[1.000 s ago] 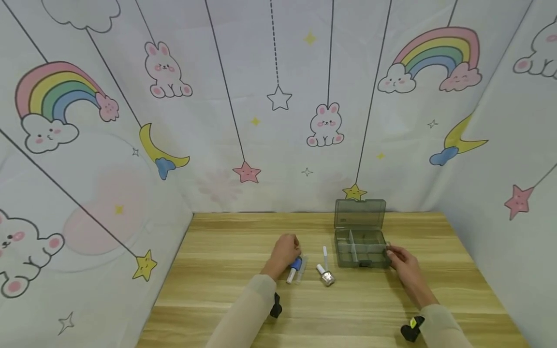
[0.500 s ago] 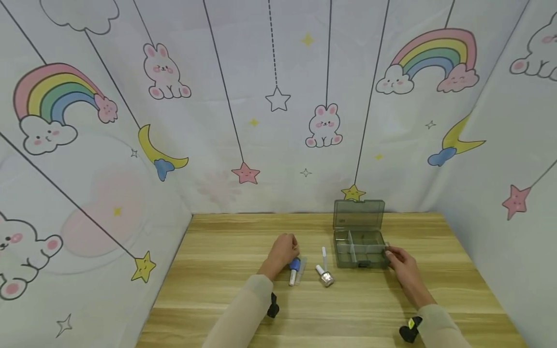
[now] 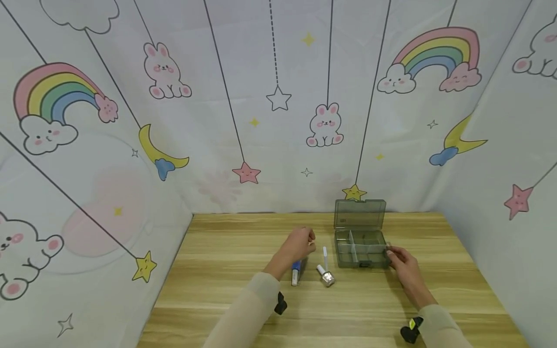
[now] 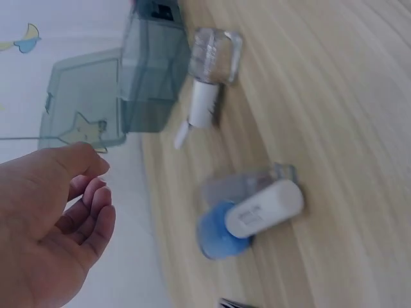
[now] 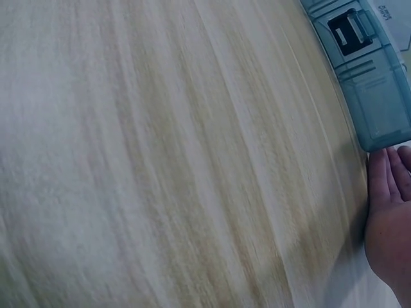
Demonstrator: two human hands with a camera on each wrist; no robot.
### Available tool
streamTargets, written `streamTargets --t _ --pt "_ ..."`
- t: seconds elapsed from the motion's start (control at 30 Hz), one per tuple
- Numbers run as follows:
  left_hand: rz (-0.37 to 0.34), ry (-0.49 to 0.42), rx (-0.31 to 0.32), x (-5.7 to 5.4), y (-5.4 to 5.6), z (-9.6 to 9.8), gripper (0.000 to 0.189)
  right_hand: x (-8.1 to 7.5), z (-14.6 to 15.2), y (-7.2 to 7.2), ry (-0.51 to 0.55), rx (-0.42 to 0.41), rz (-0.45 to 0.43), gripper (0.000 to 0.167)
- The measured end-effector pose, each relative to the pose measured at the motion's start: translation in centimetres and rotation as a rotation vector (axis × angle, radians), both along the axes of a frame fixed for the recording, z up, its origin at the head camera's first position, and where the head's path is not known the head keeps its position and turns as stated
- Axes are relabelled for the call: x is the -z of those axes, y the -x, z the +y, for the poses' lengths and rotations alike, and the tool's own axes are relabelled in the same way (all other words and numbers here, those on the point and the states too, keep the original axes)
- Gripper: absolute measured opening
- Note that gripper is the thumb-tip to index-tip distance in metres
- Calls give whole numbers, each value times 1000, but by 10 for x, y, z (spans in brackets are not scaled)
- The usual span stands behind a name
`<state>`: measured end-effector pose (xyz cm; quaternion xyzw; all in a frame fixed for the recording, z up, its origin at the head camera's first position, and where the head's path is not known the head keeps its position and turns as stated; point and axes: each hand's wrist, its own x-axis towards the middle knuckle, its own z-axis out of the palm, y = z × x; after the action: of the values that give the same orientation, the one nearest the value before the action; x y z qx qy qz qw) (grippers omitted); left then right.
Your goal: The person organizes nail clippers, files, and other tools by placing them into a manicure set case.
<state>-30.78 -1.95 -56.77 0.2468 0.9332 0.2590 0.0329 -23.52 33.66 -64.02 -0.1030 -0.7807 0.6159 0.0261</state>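
Observation:
My left hand (image 3: 299, 242) is above the table, left of the grey see-through compartment box (image 3: 367, 263), whose lid (image 3: 359, 214) stands raised. Its fingers are curled in the left wrist view; whether a small thing sits between the fingertips cannot be made out. Below that hand lies a blue nail polish bottle (image 4: 217, 234) with a white cap (image 4: 264, 208), against a frosted clear stick (image 4: 236, 186). A clear nail polish bottle (image 3: 328, 278) lies on its side before the box, near a thin white-tipped stick (image 3: 325, 252). My right hand (image 3: 408, 271) touches the box's right end with extended fingers.
The wood-grain table (image 3: 226, 309) meets a white printed cloth (image 3: 278, 145) at the back and sides. A black strap piece hangs at each wrist. A small dark striped thing (image 4: 232, 303) shows at the bottom of the left wrist view.
My left hand has lifted and moved right, from behind the blue bottle towards the box. My right hand stays at the box's end.

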Motion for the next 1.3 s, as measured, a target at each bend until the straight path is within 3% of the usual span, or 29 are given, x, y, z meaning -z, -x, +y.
streamTargets --t 0.17,0.37,0.73,0.97,1.3 --pt "31 8 42 -13 -4 17 12 1 -1 0 5 8 8 54" --pt "48 15 97 -19 -8 42 13 3 0 2 13 37 31 51" --pt "21 49 106 -5 -16 77 17 4 0 2 -3 32 5 54" --pt "24 74 89 4 -15 88 16 4 -1 2 -11 40 18 53" --pt "-1 103 83 9 -15 94 15 4 0 4 -12 40 8 55"
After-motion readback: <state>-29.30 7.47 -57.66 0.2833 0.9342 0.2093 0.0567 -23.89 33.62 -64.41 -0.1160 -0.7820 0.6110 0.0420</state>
